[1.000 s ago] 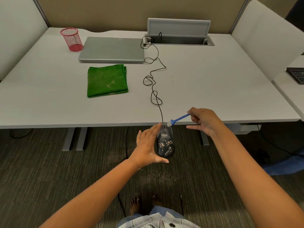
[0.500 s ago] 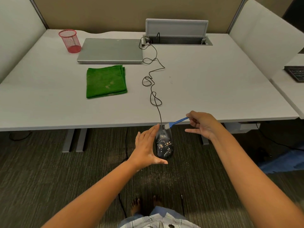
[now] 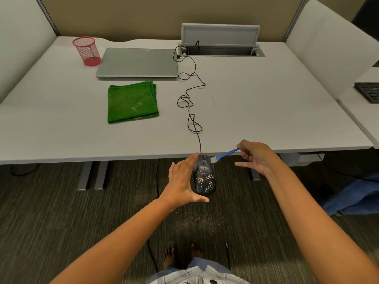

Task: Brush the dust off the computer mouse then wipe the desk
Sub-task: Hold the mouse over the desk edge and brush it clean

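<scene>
A black wired computer mouse (image 3: 205,178), speckled with pale dust, is held out past the desk's front edge above the carpet. My left hand (image 3: 183,180) grips it from the left side. My right hand (image 3: 255,156) pinches a small blue brush (image 3: 224,155) whose bristle tip touches the mouse's front, near the wheel. The mouse cable (image 3: 189,103) loops back across the white desk (image 3: 256,111). A folded green cloth (image 3: 132,101) lies flat on the desk's left half.
A shut grey laptop (image 3: 138,62) and a red mesh cup (image 3: 87,51) stand at the back left. An open cable hatch (image 3: 220,45) is at the back centre. A black keyboard (image 3: 368,92) sits on the neighbouring desk. Fallen dust (image 3: 202,220) dots the carpet.
The brush tip has slid from beside the mouse's front onto its front top. Left hand and mouse have stayed nearly still.
</scene>
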A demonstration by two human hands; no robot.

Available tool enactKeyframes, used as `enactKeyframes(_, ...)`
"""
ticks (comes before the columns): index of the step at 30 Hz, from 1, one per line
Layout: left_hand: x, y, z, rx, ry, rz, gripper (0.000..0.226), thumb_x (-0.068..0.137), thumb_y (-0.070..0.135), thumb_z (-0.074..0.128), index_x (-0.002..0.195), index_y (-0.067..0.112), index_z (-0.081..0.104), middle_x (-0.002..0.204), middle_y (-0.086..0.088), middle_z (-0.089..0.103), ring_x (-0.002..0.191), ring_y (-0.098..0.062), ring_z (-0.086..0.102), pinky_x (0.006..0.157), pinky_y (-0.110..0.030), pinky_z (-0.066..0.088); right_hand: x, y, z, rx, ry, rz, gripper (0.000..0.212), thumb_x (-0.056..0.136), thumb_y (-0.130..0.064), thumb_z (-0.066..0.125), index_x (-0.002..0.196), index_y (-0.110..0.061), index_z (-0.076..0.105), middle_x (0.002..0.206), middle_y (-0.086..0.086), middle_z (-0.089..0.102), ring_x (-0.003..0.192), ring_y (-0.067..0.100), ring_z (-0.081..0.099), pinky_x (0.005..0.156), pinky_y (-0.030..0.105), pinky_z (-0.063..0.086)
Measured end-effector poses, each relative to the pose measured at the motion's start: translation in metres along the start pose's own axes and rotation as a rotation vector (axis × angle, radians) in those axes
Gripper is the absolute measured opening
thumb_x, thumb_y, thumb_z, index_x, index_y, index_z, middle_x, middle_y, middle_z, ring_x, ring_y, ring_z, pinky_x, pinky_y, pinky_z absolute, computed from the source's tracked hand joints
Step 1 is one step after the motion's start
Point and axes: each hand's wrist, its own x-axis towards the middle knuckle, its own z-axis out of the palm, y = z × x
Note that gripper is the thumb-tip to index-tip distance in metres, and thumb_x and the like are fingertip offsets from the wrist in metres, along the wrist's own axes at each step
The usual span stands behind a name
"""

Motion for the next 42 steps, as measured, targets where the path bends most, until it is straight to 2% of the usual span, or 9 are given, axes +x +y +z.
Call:
enactKeyframes(4,0.001,-0.001,-0.002,-0.001,0.014,0.003,0.126,0.049,0.06,0.08,0.132,0.054,-0.015,0.148,-0.001,0.021,0.137,-0.019,0.012,0.111,-0.044,-0.009,0.001,-0.002,-0.005,0.035,0.04,-0.001,0.006,0.078,-0.011,0.065,0.075,-0.011,0.06,0.062,-0.001,0.053,0.056,0.007,0.05,0.058,0.039,0.057)
enactKeyframes(10,0.001,0.0,-0.001,-0.013,0.015,-0.002,0.127,0.049,0.059,0.08,0.133,0.052,-0.015,0.149,-0.001,0.02,0.137,-0.018,0.01,0.111,-0.045,-0.008,-0.003,0.0,0.006,0.028,-0.046,0.009,0.008,0.077,-0.012,0.068,0.074,-0.013,0.061,0.061,-0.002,0.054,0.055,0.006,0.052,0.055,0.037,0.057)
enactKeyframes(15,-0.002,-0.002,0.0,-0.012,0.001,-0.007,0.126,0.049,0.06,0.079,0.133,0.051,-0.015,0.149,-0.002,0.02,0.138,-0.02,0.011,0.112,-0.047,-0.008,-0.002,0.004,-0.003,0.044,-0.002,0.033,0.008,0.079,-0.012,0.066,0.074,-0.013,0.059,0.062,-0.002,0.053,0.056,0.006,0.051,0.057,0.038,0.057)
enactKeyframes(20,-0.002,-0.003,0.001,0.011,-0.005,-0.018,0.127,0.049,0.06,0.079,0.13,0.053,-0.018,0.147,-0.002,0.023,0.137,-0.02,0.012,0.112,-0.048,-0.009,-0.008,0.005,0.0,0.085,-0.064,-0.025,0.009,0.078,-0.01,0.066,0.072,-0.013,0.06,0.053,-0.004,0.055,0.051,0.005,0.052,0.053,0.034,0.057)
enactKeyframes(24,0.001,-0.003,0.002,0.029,-0.003,-0.018,0.127,0.049,0.061,0.079,0.13,0.053,-0.018,0.145,-0.002,0.025,0.135,-0.018,0.013,0.111,-0.047,-0.01,-0.018,0.006,0.021,-0.013,-0.117,-0.103,0.015,0.077,-0.01,0.069,0.066,-0.012,0.058,0.06,-0.001,0.055,0.062,0.008,0.055,0.054,0.031,0.057)
enactKeyframes(29,0.002,-0.001,0.003,0.014,-0.002,-0.008,0.128,0.048,0.062,0.078,0.129,0.056,-0.02,0.146,-0.001,0.023,0.133,-0.012,0.012,0.11,-0.045,-0.012,-0.023,0.009,0.039,-0.109,-0.1,-0.167,0.017,0.076,-0.014,0.072,0.068,-0.011,0.057,0.075,0.003,0.059,0.079,0.013,0.057,0.054,0.029,0.058)
enactKeyframes(34,0.003,0.0,0.001,0.033,-0.004,-0.005,0.128,0.048,0.061,0.079,0.13,0.054,-0.02,0.147,-0.002,0.023,0.133,-0.015,0.012,0.111,-0.048,-0.011,-0.023,0.008,0.042,-0.162,-0.059,-0.186,0.019,0.075,-0.014,0.072,0.068,-0.011,0.055,0.082,0.004,0.06,0.08,0.013,0.058,0.052,0.027,0.058)
enactKeyframes(42,0.002,0.002,-0.005,0.016,0.009,-0.003,0.126,0.049,0.057,0.081,0.134,0.048,-0.012,0.146,-0.003,0.024,0.133,-0.017,0.014,0.112,-0.05,-0.007,-0.019,0.005,0.01,-0.113,-0.004,-0.132,0.025,0.076,-0.011,0.071,0.061,-0.013,0.052,0.075,0.005,0.056,0.077,0.014,0.056,0.052,0.029,0.058)
